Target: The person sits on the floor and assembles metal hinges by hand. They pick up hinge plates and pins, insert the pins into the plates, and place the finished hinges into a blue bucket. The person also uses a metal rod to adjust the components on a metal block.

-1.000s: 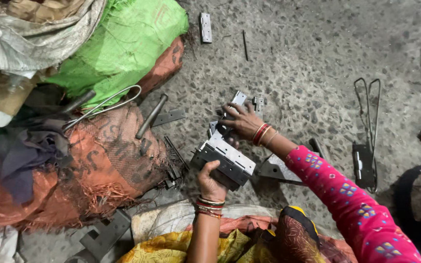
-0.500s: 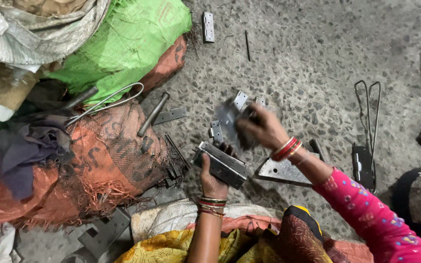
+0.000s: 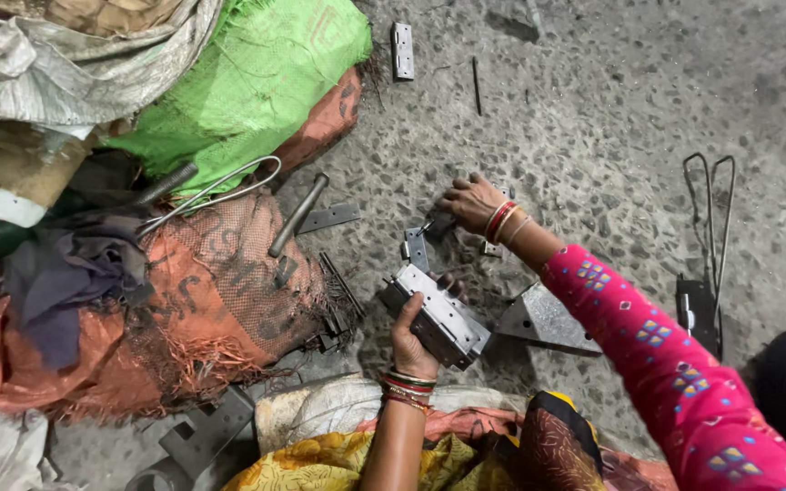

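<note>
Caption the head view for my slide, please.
Left hand grips a metal lock body; right hand reaches to small parts on the floor.

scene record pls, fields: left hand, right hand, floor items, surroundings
left hand: left hand grips a grey metal box-shaped part, held above the floor
right hand: right hand reaches down to small metal pieces on the floor
floor items: flat metal plate, hinge-like piece, metal rod
surroundings: green sack, orange mesh sack, speckled concrete floor
</note>
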